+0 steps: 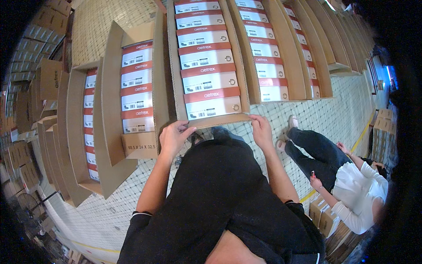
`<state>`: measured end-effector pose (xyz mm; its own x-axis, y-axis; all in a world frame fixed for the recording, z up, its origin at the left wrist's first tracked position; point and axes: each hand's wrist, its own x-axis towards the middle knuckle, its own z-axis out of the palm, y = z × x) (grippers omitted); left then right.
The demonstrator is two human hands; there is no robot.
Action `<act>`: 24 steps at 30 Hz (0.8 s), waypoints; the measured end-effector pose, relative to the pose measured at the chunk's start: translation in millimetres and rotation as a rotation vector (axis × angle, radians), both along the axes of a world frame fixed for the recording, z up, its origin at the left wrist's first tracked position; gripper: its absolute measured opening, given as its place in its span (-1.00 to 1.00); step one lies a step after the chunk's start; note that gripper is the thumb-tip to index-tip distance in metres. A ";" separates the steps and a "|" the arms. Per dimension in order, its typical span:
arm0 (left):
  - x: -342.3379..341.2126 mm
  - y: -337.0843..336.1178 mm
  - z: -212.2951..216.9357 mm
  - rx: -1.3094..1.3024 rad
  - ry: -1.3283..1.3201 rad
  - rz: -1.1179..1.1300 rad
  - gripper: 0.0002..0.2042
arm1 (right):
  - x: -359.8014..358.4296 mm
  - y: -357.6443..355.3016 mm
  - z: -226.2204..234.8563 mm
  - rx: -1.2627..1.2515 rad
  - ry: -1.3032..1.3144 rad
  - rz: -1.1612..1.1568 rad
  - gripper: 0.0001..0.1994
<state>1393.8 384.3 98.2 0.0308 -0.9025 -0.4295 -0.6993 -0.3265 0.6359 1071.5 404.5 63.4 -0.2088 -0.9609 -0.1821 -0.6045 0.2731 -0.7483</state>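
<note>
An uncovered cardboard carton (244, 83) lies in front of me, packed with one row of shoe boxes (211, 107) in white with red bands. Its near end flap (220, 121) stretches between my two hands. At the near left corner, my left hand (175, 135) has its thumb and fingers closed on the cardboard edge. My right hand (262, 131) pinches the same flap by the near right corner. The undersides of both grips are hidden from view.
Similar cartons of shoe boxes stand close on the left (137, 99) and right (268, 66), their long flaps up. A person in a white top (358, 189) stands to the right, a small red object (312, 174) in one hand. Closed cartons (324, 215) sit behind that person.
</note>
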 end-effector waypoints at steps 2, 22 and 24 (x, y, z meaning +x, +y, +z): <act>-0.6 -0.5 2.2 0.007 -0.004 -0.002 -0.54 | -1.6 0.1 -1.3 0.021 -0.011 -0.004 -0.76; 2.0 5.5 -4.2 -0.045 -0.040 -0.040 -0.54 | -2.2 6.5 10.9 0.091 -0.032 0.026 -0.73; 1.6 4.9 -3.4 -0.049 -0.063 -0.047 -0.54 | -1.8 6.9 11.4 0.088 -0.040 0.023 -0.73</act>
